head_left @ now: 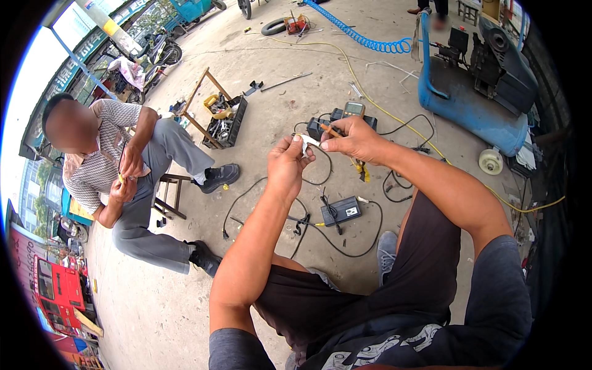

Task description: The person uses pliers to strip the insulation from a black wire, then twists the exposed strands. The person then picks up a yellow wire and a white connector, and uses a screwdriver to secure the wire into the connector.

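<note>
My left hand [286, 165] is closed on a small white piece [307, 143], its kind too small to make out. Meeting it from the right, my right hand [357, 142] pinches at the piece's other end and also grips a thin orange-brown tool [332, 130] that sticks out past the fingers. Below the right hand hangs a yellow-and-black bit [361, 171], partly hidden. Beyond the hands lies a grey-green multimeter [354, 109] on dark boxes. Down on the concrete, a black charger-like box [341, 211] lies among black cables.
A seated person [102, 154] at left holds something small and yellow. Beside them stands a wooden-handled tool box [225, 123]. At right are a blue air compressor tank [475, 98], a white reel [491, 161] and a yellow hose [385, 111]. A blue coiled hose [370, 42] hangs above.
</note>
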`<state>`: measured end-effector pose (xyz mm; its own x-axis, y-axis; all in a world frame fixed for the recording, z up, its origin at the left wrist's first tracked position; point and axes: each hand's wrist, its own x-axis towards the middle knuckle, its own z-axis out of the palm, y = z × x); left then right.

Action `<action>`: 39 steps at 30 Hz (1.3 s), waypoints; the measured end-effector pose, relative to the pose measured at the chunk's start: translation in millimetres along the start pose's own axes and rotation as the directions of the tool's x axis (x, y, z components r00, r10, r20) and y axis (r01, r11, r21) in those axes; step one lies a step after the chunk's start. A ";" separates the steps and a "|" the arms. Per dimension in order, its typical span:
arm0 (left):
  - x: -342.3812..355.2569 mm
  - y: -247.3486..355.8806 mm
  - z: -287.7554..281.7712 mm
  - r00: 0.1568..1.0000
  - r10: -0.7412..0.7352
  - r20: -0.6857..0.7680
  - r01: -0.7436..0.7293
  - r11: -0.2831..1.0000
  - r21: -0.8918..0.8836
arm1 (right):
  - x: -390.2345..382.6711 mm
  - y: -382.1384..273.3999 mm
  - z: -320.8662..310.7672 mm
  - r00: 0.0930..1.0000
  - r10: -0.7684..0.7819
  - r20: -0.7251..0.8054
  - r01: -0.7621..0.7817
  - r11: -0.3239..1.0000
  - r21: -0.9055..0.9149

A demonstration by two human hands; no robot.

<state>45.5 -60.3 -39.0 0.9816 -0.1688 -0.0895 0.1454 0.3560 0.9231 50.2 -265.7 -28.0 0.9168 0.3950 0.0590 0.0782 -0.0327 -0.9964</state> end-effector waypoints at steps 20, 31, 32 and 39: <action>-7.5 0.9 12.7 0.931 0.364 0.037 -0.355 0.877 0.325 | 0.6 2.0 -2.7 1.000 0.006 -0.011 -0.005 0.999 0.033; -15.6 3.7 21.7 0.879 0.452 0.153 -0.472 0.779 0.412 | 0.0 0.8 -3.7 1.000 0.003 -0.023 -0.003 1.000 0.010; -16.2 4.5 22.6 0.876 0.455 0.158 -0.477 0.772 0.420 | 0.5 1.8 -3.6 1.000 -0.013 -0.020 0.013 1.000 0.009; -16.8 4.1 24.1 0.870 0.463 0.168 -0.489 0.767 0.417 | 1.7 4.9 -4.0 0.998 -0.055 -0.017 0.055 0.998 0.005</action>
<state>26.6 -78.2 -24.7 0.9006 -0.1365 0.4128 -0.4199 -0.0275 0.9071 53.7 -268.9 -32.5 0.9177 0.3804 0.1144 0.1265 -0.0069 -0.9919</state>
